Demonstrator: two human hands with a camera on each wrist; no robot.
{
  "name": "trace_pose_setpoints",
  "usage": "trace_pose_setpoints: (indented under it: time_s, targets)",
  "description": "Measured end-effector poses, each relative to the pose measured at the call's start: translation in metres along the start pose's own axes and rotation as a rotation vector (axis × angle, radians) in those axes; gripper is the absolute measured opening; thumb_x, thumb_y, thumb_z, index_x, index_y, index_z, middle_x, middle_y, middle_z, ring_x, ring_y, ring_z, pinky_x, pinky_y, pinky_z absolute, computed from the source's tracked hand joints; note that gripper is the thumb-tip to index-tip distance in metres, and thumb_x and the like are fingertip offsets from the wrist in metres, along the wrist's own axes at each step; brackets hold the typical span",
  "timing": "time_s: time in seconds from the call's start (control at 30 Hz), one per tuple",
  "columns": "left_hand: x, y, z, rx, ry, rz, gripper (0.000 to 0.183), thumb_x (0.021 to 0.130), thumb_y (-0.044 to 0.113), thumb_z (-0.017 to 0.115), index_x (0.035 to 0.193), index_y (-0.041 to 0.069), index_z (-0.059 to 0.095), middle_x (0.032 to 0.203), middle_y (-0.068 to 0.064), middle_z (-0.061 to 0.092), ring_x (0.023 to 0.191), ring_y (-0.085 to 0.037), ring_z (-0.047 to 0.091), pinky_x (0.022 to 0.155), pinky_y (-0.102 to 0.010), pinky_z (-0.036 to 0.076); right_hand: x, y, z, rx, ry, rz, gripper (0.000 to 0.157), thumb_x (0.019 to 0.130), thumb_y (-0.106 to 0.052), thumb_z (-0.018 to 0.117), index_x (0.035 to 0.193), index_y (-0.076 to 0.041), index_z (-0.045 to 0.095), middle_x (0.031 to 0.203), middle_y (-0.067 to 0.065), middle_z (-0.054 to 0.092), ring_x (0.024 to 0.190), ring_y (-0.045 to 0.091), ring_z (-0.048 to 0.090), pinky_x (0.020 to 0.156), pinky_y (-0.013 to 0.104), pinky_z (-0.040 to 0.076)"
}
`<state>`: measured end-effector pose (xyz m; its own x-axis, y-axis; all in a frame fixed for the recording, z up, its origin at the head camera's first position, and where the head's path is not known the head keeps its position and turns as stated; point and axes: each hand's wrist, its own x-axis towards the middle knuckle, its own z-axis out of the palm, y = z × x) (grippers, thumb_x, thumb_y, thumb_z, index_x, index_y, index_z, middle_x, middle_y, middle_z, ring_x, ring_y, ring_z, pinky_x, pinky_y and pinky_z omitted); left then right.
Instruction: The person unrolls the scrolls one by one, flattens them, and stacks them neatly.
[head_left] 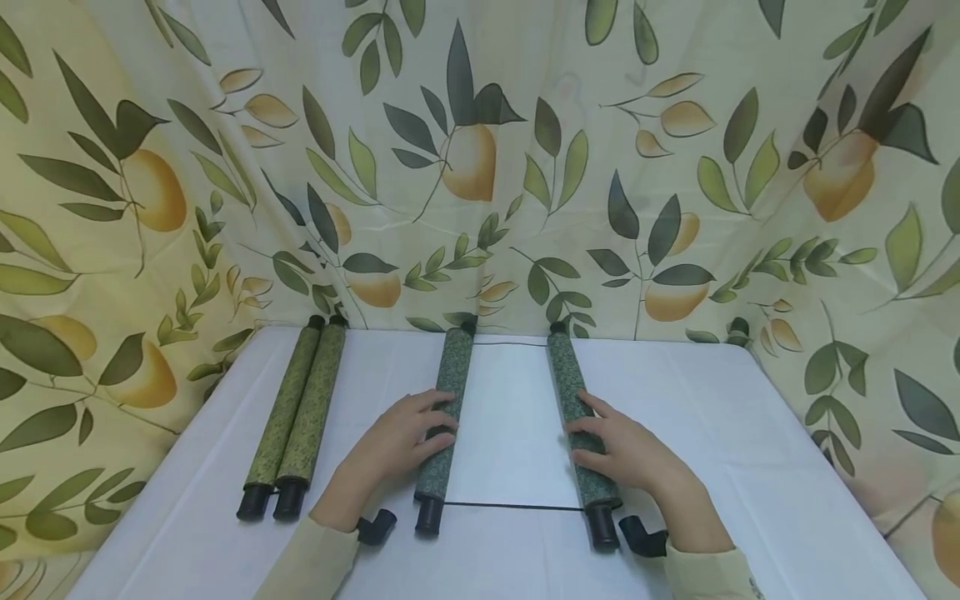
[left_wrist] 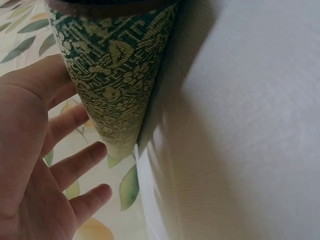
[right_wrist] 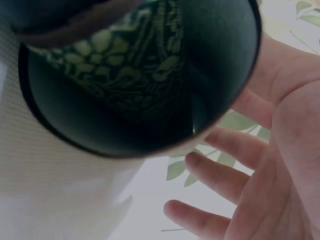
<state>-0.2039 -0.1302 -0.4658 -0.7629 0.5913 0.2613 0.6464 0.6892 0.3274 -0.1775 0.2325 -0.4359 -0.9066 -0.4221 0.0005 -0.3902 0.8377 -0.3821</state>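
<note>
A scroll lies partly unrolled on the table, its pale sheet showing between two green patterned rolls with black knobs. My left hand rests its fingers on the left roll, which tapers away in the left wrist view with loosely spread fingers beside it. On the right roll, my right hand lays its fingertips from the outer side. The right wrist view looks into that roll's end, where a dark outer layer curls loosely around a patterned core. Both thumbs are partly hidden.
Two rolled yellow-green scrolls with black knobs lie side by side at the left of the white-covered table. A curtain printed with leaves and fruit hangs along the back and sides. A dark device sits at each wrist.
</note>
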Motion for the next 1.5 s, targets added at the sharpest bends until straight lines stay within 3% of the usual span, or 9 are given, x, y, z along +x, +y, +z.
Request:
trace_pose_setpoints:
  time_s: [0.13, 0.47, 0.87, 1.07, 1.27, 1.5]
  targets:
    - [-0.0010, -0.0012, -0.0004, -0.001, 0.014, 0.008, 0.020, 0.097, 0.034, 0.066, 0.112, 0.022, 0.073, 0.145, -0.006, 0.055, 0.135, -0.033, 0.049, 0.111, -0.048, 0.039, 0.0008, 0.0009, -0.0003, -0.002, 0.008, 0.007, 0.038, 0.090, -0.028, 0.074, 0.125, -0.014, 0.070, 0.157, 0.023, 0.033, 0.134, 0.048, 0.045, 0.101, 0.061, 0.044]
    - [-0.0038, -0.0045, -0.0001, 0.000, -0.046, -0.078, 0.029, 0.098, 0.043, 0.061, 0.123, 0.031, 0.070, 0.149, -0.001, 0.049, 0.138, -0.030, 0.043, 0.111, -0.048, 0.039, -0.0001, 0.0040, 0.0016, 0.012, 0.013, 0.042, 0.037, 0.091, -0.032, 0.073, 0.125, -0.019, 0.070, 0.158, 0.022, 0.032, 0.135, 0.050, 0.043, 0.101, 0.064, 0.042]
    - [-0.0022, -0.0049, -0.0026, -0.004, -0.055, -0.052, 0.025, 0.096, 0.041, 0.065, 0.115, 0.025, 0.073, 0.150, -0.001, 0.051, 0.140, -0.039, 0.041, 0.113, -0.052, 0.035, -0.0014, 0.0041, -0.0006, 0.035, 0.004, 0.051, 0.035, 0.091, -0.020, 0.067, 0.126, -0.017, 0.070, 0.158, 0.027, 0.029, 0.136, 0.051, 0.041, 0.100, 0.063, 0.044]
    - [-0.0032, -0.0066, -0.0015, -0.002, -0.031, -0.042, 0.024, 0.094, 0.040, 0.069, 0.111, 0.024, 0.072, 0.145, -0.003, 0.055, 0.135, -0.028, 0.049, 0.112, -0.045, 0.038, -0.0014, 0.0053, 0.0001, 0.028, 0.002, 0.055, 0.035, 0.092, -0.020, 0.068, 0.126, -0.016, 0.070, 0.158, 0.027, 0.029, 0.135, 0.051, 0.042, 0.099, 0.062, 0.044]
    - [-0.0029, -0.0073, -0.0026, 0.009, -0.019, -0.033, 0.025, 0.091, 0.039, 0.073, 0.110, 0.023, 0.073, 0.143, -0.004, 0.056, 0.134, -0.028, 0.050, 0.111, -0.045, 0.040, 0.0003, 0.0076, -0.0012, 0.009, -0.001, 0.049, 0.037, 0.091, -0.021, 0.070, 0.127, -0.014, 0.070, 0.158, 0.027, 0.030, 0.135, 0.050, 0.042, 0.100, 0.062, 0.043]
    - [-0.0017, -0.0026, -0.0033, 0.022, -0.042, 0.014, 0.020, 0.095, 0.027, 0.067, 0.113, 0.025, 0.076, 0.146, -0.008, 0.054, 0.137, -0.039, 0.045, 0.111, -0.054, 0.037, 0.0000, 0.0074, -0.0031, 0.012, -0.010, 0.068, 0.038, 0.091, -0.017, 0.066, 0.129, -0.014, 0.069, 0.158, 0.028, 0.027, 0.135, 0.051, 0.041, 0.100, 0.062, 0.044]
